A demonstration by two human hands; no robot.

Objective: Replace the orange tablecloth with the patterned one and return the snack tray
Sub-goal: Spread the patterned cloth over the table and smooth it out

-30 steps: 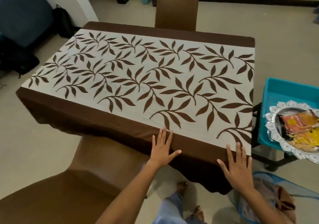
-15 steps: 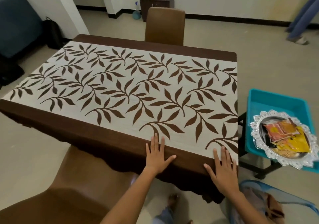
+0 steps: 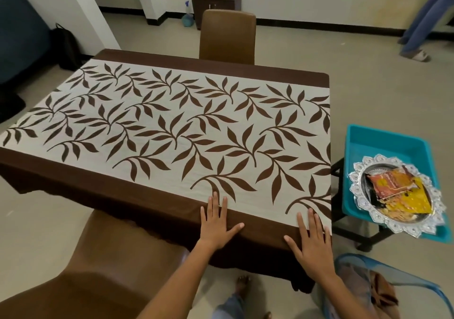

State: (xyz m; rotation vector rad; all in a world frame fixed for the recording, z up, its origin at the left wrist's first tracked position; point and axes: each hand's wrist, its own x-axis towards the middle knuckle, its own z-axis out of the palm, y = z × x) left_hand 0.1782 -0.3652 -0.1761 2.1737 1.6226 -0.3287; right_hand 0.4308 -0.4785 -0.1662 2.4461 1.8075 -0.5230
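The patterned tablecloth (image 3: 172, 127), white with brown leaves and a brown border, lies spread flat over the table. My left hand (image 3: 216, 223) presses flat on its near brown border, fingers straight. My right hand (image 3: 310, 239) presses flat near the front right corner, fingers spread. The silver snack tray (image 3: 363, 178) with orange and yellow snack packets sits in a teal bin (image 3: 383, 144) to the right of the table. An orange-brown cloth (image 3: 383, 294) lies in a blue mesh basket at the lower right.
A brown chair (image 3: 227, 36) stands at the table's far side and another brown chair (image 3: 103, 264) at the near left. The blue mesh basket (image 3: 403, 282) sits on the floor by my right arm. A person's legs (image 3: 422, 19) show at the far right.
The view has lifted and pulled back a little, showing more of the room. Both hands stay flat on the near border, shifted slightly forward.
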